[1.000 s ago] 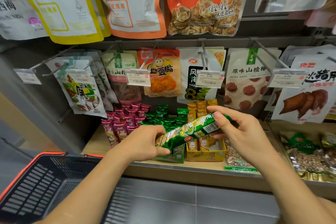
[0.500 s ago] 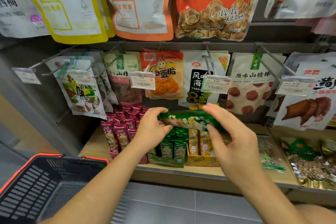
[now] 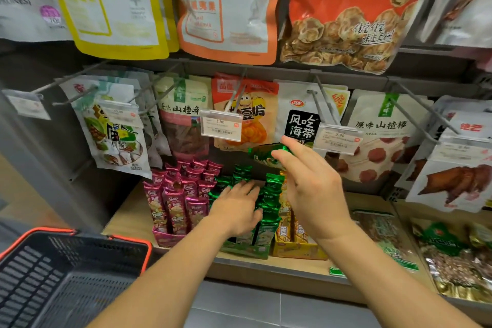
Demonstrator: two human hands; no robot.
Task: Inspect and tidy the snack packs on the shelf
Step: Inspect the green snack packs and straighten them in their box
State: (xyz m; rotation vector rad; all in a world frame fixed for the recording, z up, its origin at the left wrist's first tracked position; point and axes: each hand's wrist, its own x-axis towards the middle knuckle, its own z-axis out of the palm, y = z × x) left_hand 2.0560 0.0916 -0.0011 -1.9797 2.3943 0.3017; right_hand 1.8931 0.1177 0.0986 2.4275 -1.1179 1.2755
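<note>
My right hand holds one green snack pack by its end, raised above the green display box. My left hand lies with spread fingers on the upright green packs standing in that box. A pink box of pink packs stands to the left of it. A yellow box of yellow packs stands to the right, partly hidden by my right wrist. All three boxes sit on the wooden shelf.
Hanging snack pouches on metal pegs with price tags crowd just above the boxes. Flat nut bags lie on the shelf at right. A black basket with orange rim sits at lower left.
My left hand let go of the green pack and dropped onto the packs in the green box. My right hand lifted the pack higher and further back.
</note>
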